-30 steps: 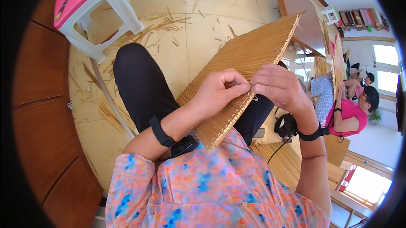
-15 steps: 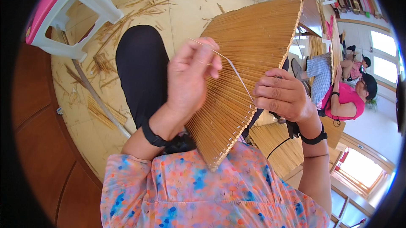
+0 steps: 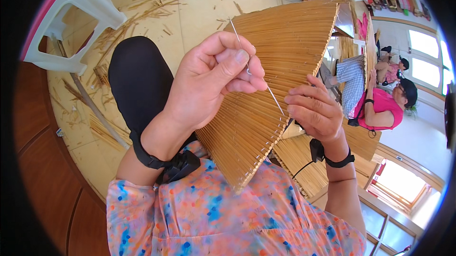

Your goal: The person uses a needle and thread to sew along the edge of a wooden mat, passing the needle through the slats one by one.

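A fan-shaped mat of thin straw-coloured stalks (image 3: 285,37) lies slanted across my lap, its right edge showing cut stalk ends and a row of pale stitches. My left hand (image 3: 204,77) is raised over the mat, pinching a thin needle (image 3: 234,28) between thumb and fingers. A whitish thread (image 3: 274,98) with a small loop by my fingertips runs taut from there down to the stitched edge. At that edge my right hand (image 3: 317,108) lies with its fingers over the stalks; its thumb is hidden, seemingly under the mat.
A white stool with a pink seat (image 3: 66,16) stands at far left, a pole (image 3: 88,96) beside it. Loose stalk scraps (image 3: 137,13) litter the tiled floor. Another stalk mat (image 3: 304,163) lies below right. A person in pink (image 3: 382,108) sits at the right, another person behind.
My left hand has moved slightly nearer and turned, and the needle now points upward. The thread is straighter. The right hand's fingers have loosened a little at the edge.
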Tool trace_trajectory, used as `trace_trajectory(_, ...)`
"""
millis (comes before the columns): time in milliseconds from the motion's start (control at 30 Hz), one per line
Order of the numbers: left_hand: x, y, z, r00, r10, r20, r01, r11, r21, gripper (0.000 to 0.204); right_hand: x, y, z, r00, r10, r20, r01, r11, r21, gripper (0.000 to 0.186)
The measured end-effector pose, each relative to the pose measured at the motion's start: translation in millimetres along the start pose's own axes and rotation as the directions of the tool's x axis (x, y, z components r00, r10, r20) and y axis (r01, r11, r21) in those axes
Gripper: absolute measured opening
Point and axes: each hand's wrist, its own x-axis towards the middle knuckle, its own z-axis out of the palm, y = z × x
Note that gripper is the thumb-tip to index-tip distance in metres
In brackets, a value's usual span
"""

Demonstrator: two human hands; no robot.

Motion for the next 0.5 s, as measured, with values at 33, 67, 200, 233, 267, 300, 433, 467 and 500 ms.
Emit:
trace_trajectory(33, 1, 0, -1, 1.0, -0.001, 0.001, 0.001, 1.0, -0.004, 0.015, -2, -1, 0, 1.0, 0.002, 0.004, -0.002, 1.0, -0.002, 0.016)
trace_trajectory(67, 2, 1, -2, 1.0, -0.016, 0.013, 0.016, 1.0, -0.02, 0.015, -3, -1, 1, 1.0, 0.019, -0.012, -0.019, 1.0, -0.001, 0.017)
trace_trajectory(200, 4, 6, -3, 0.997, -0.041, 0.064, 0.044, 0.998, -0.05, 0.016, -4, -8, -2, 0.997, 0.073, -0.026, -0.074, 0.995, -0.07, 0.02)
trace_trajectory(233, 4, 8, -4, 0.997, -0.045, 0.07, 0.049, 0.997, -0.053, 0.016, -5, -13, -1, 0.997, 0.079, -0.025, -0.08, 0.994, -0.075, 0.02)
trace_trajectory(267, 5, 11, -5, 0.997, -0.028, 0.073, 0.031, 0.999, -0.038, 0.016, -6, -19, 1, 0.982, 0.15, -0.111, -0.166, 0.974, -0.152, 0.021)
trace_trajectory(300, 6, 14, -6, 0.997, -0.012, 0.076, 0.013, 1.0, -0.022, 0.016, -6, -25, 3, 0.956, 0.213, -0.201, -0.256, 0.941, -0.221, 0.021)
trace_trajectory(433, 7, 24, -11, 0.996, 0.047, 0.07, -0.049, 0.999, 0.02, 0.014, -14, -54, 10, 0.604, 0.728, -0.326, -0.744, 0.661, 0.097, 0.008)
trace_trajectory(467, 6, 27, -8, 0.998, 0.044, 0.05, -0.047, 0.997, 0.062, 0.014, -18, -54, 13, 0.552, 0.782, -0.289, -0.747, 0.618, 0.245, 0.008)
trace_trajectory(500, 5, 28, -5, 0.997, 0.039, 0.061, -0.043, 0.997, 0.07, 0.014, -18, -54, 13, 0.544, 0.784, -0.3, -0.748, 0.615, 0.252, 0.008)
